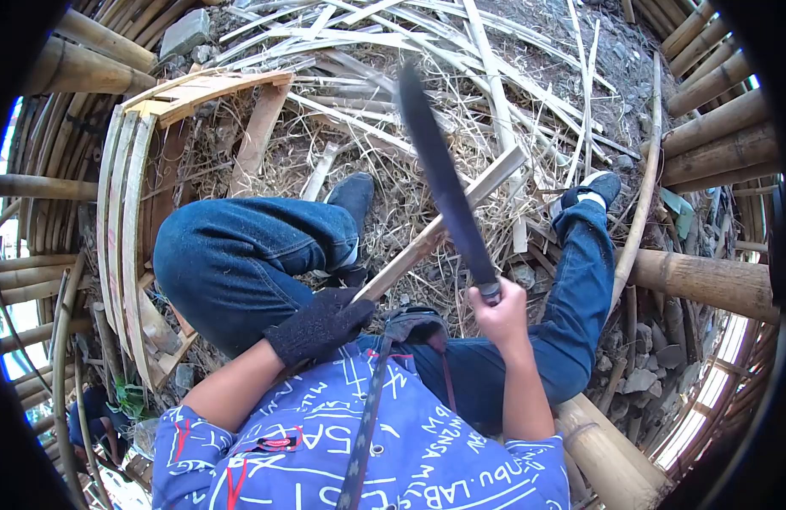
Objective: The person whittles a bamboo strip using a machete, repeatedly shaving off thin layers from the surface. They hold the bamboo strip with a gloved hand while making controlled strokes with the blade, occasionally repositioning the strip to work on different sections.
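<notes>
My left hand [323,325], in a black glove, is closed around the lower end of a bamboo strip [418,245]. The strip slants up and away to the right between my knees. In my bare right hand [502,313] is the handle of a machete [448,183], fingers wrapped tightly round it. Its long dark blade points up and forward, overlapping the strip in this view, and the tip is slightly blurred. A dark pouch with a strap [416,325] lies at my waist between the hands.
Split bamboo strips [393,38] and shavings [410,204] cover the ground ahead. On the left stands a slatted wooden crate [125,229]. Thick bamboo poles [707,283] flank me, with broken stones [644,378] at right and a concrete block [185,32] at far left. A person [99,421] is at lower left.
</notes>
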Demonstrator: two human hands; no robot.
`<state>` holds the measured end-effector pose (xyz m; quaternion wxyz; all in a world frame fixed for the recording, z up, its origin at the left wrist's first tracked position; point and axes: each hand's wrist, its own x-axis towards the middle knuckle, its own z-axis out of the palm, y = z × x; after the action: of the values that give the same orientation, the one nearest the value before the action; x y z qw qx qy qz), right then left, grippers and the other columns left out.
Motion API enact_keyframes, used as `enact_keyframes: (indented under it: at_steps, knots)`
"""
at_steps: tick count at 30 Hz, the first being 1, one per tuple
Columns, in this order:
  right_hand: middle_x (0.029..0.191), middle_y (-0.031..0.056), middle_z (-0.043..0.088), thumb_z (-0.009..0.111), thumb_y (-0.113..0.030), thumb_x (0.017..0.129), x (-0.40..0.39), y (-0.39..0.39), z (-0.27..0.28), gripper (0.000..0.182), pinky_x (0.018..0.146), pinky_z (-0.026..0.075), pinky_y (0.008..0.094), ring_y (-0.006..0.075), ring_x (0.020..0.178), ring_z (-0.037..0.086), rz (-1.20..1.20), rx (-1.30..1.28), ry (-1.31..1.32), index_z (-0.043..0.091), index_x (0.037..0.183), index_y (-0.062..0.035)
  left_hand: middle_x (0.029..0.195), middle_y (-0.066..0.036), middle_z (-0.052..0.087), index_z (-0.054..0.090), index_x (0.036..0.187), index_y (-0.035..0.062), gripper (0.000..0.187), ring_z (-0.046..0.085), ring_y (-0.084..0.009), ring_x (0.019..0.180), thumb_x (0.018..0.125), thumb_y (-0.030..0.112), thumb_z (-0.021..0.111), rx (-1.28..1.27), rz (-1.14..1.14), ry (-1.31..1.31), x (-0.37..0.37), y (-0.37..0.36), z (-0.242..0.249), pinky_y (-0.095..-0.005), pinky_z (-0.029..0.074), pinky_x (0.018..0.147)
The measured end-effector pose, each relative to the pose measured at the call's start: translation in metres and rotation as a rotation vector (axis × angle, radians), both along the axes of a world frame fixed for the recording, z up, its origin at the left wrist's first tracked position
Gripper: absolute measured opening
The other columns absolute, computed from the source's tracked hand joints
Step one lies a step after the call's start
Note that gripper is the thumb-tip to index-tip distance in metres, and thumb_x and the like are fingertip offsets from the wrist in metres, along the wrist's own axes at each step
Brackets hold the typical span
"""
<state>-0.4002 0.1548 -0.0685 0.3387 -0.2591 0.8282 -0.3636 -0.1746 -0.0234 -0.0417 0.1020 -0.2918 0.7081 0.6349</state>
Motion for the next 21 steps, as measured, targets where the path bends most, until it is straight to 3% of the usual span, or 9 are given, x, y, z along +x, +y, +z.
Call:
enact_keyframes:
  at_steps: [2,5,8,10,11,13,15,17,21]
  knots:
    - [0.056,0.0078,0.056,0.064,-0.006,0.078,0.004,-0.002,-0.001,0.014,0.048,0.041,0.0314,0.012,0.05,0.051,-0.036,-0.063,0.014,0.057,0.07,0.0029,0.058,-0.003,0.052,0.055,0.074,0.0018,0.044,0.046,-0.0117,0.054,0.094,0.041,0.049,0.163,0.064,-0.134,-0.003,0.0,0.003,-0.0298,0.038,0.051]
    - [0.057,0.0081,0.057,0.065,-0.009,0.077,0.017,0.002,-0.011,0.015,0.05,0.041,0.0321,0.0124,0.052,0.052,0.009,-0.072,-0.081,0.057,0.07,0.0027,0.061,-0.003,0.051,0.054,0.077,-0.0001,0.043,0.045,-0.0113,0.057,0.094,0.039,0.05,0.007,-0.003,-0.042,-0.007,0.0,0.009,-0.031,0.04,0.054]
    - [0.057,0.0061,0.057,0.065,-0.009,0.077,0.001,0.004,0.001,0.016,0.049,0.041,0.032,0.0116,0.052,0.051,0.016,-0.015,-0.048,0.056,0.069,0.0021,0.064,-0.01,0.055,0.055,0.082,-0.0021,0.038,0.052,-0.0177,0.059,0.094,0.033,0.051,0.001,0.03,-0.177,-0.01,0.003,0.014,-0.0351,0.043,0.057]
    - [0.056,0.0053,0.056,0.065,-0.009,0.077,-0.008,0.006,0.003,0.016,0.049,0.04,0.0323,0.0107,0.052,0.051,-0.072,0.015,-0.1,0.056,0.069,0.0015,0.071,-0.02,0.059,0.057,0.093,-0.002,0.03,0.06,-0.0323,0.064,0.094,0.028,0.051,-0.226,0.016,-0.082,-0.012,0.009,0.018,-0.0409,0.044,0.06]
    - [0.056,0.0053,0.056,0.065,-0.009,0.077,-0.007,0.006,0.002,0.016,0.049,0.04,0.0323,0.0107,0.052,0.051,-0.07,0.018,-0.101,0.056,0.069,0.0015,0.071,-0.02,0.059,0.057,0.093,-0.002,0.03,0.06,-0.0323,0.064,0.094,0.028,0.051,-0.223,0.018,-0.083,-0.012,0.012,0.017,-0.0409,0.044,0.06]
    - [0.056,0.0056,0.056,0.064,-0.008,0.078,0.0,0.006,0.001,0.015,0.05,0.041,0.0319,0.0109,0.052,0.052,-0.096,0.007,-0.063,0.057,0.069,0.0017,0.078,-0.028,0.059,0.055,0.101,-0.0008,0.025,0.059,-0.0449,0.076,0.093,0.022,0.051,-0.296,0.03,-0.174,-0.012,0.017,0.016,-0.0474,0.045,0.064]
    - [0.058,0.007,0.058,0.065,-0.009,0.078,0.001,0.008,0.011,0.015,0.052,0.043,0.0307,0.0119,0.054,0.053,0.089,0.063,-0.011,0.058,0.071,0.003,0.079,-0.028,0.059,0.054,0.102,-0.0004,0.024,0.058,-0.0462,0.077,0.094,0.022,0.051,-0.294,0.0,-0.196,-0.013,0.012,0.022,-0.0489,0.044,0.064]
    - [0.059,0.0062,0.058,0.067,-0.011,0.078,-0.006,0.008,0.021,0.016,0.052,0.043,0.0303,0.0109,0.054,0.053,0.128,0.075,0.004,0.06,0.073,0.0022,0.08,-0.029,0.06,0.053,0.103,0.0001,0.024,0.058,-0.0475,0.078,0.094,0.022,0.051,-0.283,-0.032,-0.225,-0.013,0.011,0.027,-0.0504,0.044,0.065]
    - [0.06,0.0005,0.058,0.068,-0.008,0.08,-0.03,0.009,0.011,0.016,0.05,0.039,0.0266,0.0063,0.055,0.049,-0.176,-0.015,-0.024,0.059,0.071,0.0007,0.08,-0.028,0.06,0.053,0.101,0.0011,0.023,0.059,-0.0467,0.078,0.093,0.023,0.051,-0.276,-0.058,-0.261,-0.012,0.015,0.034,-0.0515,0.044,0.064]
